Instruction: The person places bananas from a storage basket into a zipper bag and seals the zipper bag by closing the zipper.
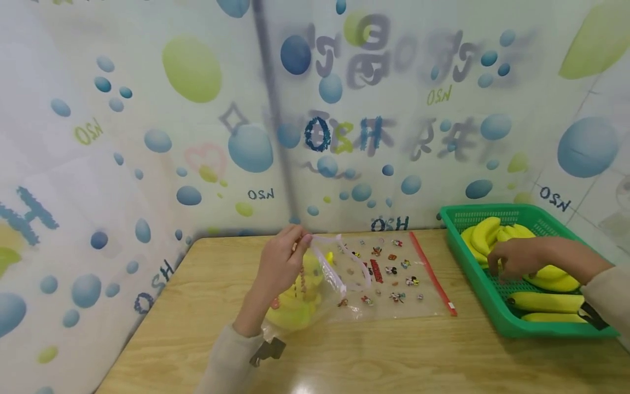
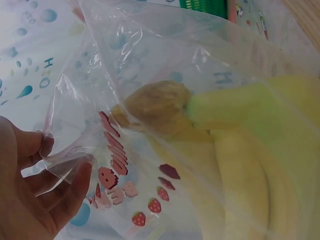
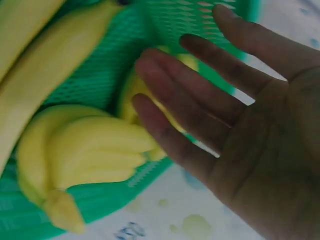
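My left hand (image 1: 283,260) pinches the rim of a clear plastic bag (image 2: 120,65) between thumb and fingers. Inside the bag lies a bunch of bananas (image 2: 240,175), its brown stem end near the hand in the left wrist view. Small strawberry prints mark the film, and the pale-edged mouth gapes toward the right in the head view. Over a green basket (image 1: 497,323), my right hand (image 1: 521,257) holds nothing; the right wrist view shows its fingers extended and spread. Beneath and beside it in the basket are bunches of bananas (image 3: 95,145) and single bananas (image 3: 55,75).
A second clear bag (image 1: 389,279) with cartoon prints and a red slider strip (image 1: 433,273) lies flat between the filled bag and the basket. The wooden table (image 1: 374,355) ends at a wall covering (image 1: 221,180) printed with blue and green bubbles.
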A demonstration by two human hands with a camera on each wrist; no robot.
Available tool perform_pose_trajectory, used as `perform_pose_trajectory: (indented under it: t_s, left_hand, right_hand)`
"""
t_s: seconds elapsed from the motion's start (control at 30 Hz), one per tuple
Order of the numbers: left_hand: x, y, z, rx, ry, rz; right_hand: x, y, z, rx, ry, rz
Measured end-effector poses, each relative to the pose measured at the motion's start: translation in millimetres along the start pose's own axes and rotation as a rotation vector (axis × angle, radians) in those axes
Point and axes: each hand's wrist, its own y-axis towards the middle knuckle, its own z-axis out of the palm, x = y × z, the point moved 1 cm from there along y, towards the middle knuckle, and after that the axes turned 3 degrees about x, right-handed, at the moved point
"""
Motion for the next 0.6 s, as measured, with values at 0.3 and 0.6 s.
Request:
perform_pose_trajectory:
  t_s: [0.3,0.6]
  left_hand:
    - [1.5,0.4,1.2,-0.001,0.0,0.019]
    - [2.5,-1.0,2.1,-0.003,-0.02,0.021]
  right_hand:
    - [-27.4,10.5,22.1,0.139,0.121,0.175]
    - [-32.4,22.6,32.3,0.119,0.012,0.195]
